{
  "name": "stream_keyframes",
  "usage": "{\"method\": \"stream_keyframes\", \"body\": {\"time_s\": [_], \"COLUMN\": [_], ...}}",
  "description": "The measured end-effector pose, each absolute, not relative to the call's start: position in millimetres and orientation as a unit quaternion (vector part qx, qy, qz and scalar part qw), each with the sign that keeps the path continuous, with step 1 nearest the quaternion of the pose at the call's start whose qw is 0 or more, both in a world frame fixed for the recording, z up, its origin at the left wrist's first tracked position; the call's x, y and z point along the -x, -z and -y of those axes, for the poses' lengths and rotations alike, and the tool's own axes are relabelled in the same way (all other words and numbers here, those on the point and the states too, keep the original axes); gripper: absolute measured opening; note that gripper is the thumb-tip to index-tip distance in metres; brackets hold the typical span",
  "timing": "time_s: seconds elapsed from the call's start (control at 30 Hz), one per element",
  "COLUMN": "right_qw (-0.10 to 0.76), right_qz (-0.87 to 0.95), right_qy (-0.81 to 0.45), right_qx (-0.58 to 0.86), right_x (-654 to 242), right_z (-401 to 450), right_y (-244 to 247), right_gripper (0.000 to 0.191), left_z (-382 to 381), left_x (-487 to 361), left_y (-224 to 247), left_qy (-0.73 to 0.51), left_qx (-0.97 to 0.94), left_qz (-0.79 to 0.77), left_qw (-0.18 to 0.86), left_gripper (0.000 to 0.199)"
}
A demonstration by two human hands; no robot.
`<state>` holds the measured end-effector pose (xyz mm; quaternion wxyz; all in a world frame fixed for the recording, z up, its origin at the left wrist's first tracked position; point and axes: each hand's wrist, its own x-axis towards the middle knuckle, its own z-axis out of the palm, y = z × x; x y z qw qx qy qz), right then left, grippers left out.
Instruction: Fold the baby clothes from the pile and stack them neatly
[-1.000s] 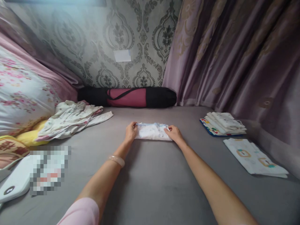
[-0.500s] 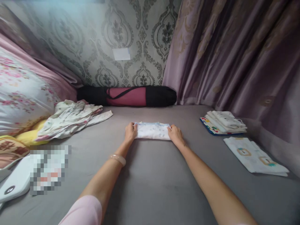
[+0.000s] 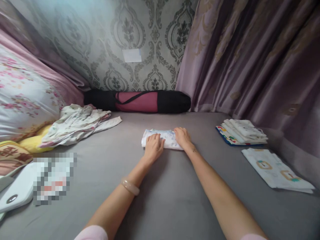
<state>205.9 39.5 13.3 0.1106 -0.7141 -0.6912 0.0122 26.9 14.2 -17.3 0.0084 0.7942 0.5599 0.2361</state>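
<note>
A white folded garment (image 3: 169,140) with faint print and light blue edging lies in the middle of the grey bed sheet. My left hand (image 3: 153,147) rests palm down on its left part, fingers stretched over the cloth. Across the garment's right end lies my right hand (image 3: 183,137), its fingers extended over the top and their tips partly hidden. Neither hand grips the cloth. A pale bangle (image 3: 130,186) circles my left wrist.
To the right are a stack of folded clothes (image 3: 243,131) and a folded lion-print cloth (image 3: 277,168). Rumpled clothes (image 3: 77,121), a floral pillow (image 3: 25,96) and a white flat object (image 3: 21,186) lie left. A black-and-pink long bag (image 3: 137,101) sits against the wall.
My left hand has let go of the garment's left edge and moved right onto its top. My right hand has loosened its pinch and now lies over the right end. The view has shifted slightly.
</note>
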Motion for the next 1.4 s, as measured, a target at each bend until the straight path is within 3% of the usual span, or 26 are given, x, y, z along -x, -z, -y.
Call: {"method": "stream_keyframes", "body": {"time_s": [0.23, 0.37, 0.53, 0.63, 0.77, 0.87, 1.03, 1.4], "right_qw": [0.092, 0.124, 0.176, 0.213, 0.248, 0.212, 0.123, 0.069], "right_qz": [0.703, 0.69, 0.71, 0.741, 0.723, 0.699, 0.76, 0.764], "right_qy": [-0.008, -0.023, -0.124, -0.158, -0.016, 0.047, -0.028, -0.091], "right_qx": [0.705, 0.713, 0.671, 0.617, 0.645, 0.681, 0.637, 0.635], "right_x": [-166.7, -171.8, -187.1, -190.3, -183.6, -171.7, -148.3, -171.3], "right_z": [-56.7, -59.5, -67.6, -69.1, -63.2, -54.5, -30.3, -12.7], "right_y": [-5.9, 2.0, 10.9, 17.1, 18.5, 10.5, 2.0, 19.0], "right_gripper": [0.042, 0.043, 0.024, 0.026, 0.03, 0.029, 0.038, 0.063], "left_z": [-0.4, -0.3, 1.4, 2.9, -1.4, -12.3, -28.6, -27.0], "left_x": [-41.6, -38.9, -39.7, -40.3, -38.2, -29.6, -9.5, 2.3], "left_y": [42.6, 45.3, 44.4, 43.0, 36.0, 30.4, 32.4, 32.1], "left_qy": [-0.147, -0.133, -0.125, -0.129, -0.158, -0.197, -0.195, -0.198], "left_qx": [-0.829, -0.83, -0.829, -0.83, -0.821, -0.801, -0.797, -0.803], "left_qz": [-0.539, -0.542, -0.545, -0.542, -0.549, -0.565, -0.571, -0.562], "left_qw": [0.019, 0.011, 0.01, 0.004, -0.006, -0.024, -0.019, -0.016], "left_gripper": [0.057, 0.061, 0.063, 0.064, 0.059, 0.053, 0.048, 0.043]}}
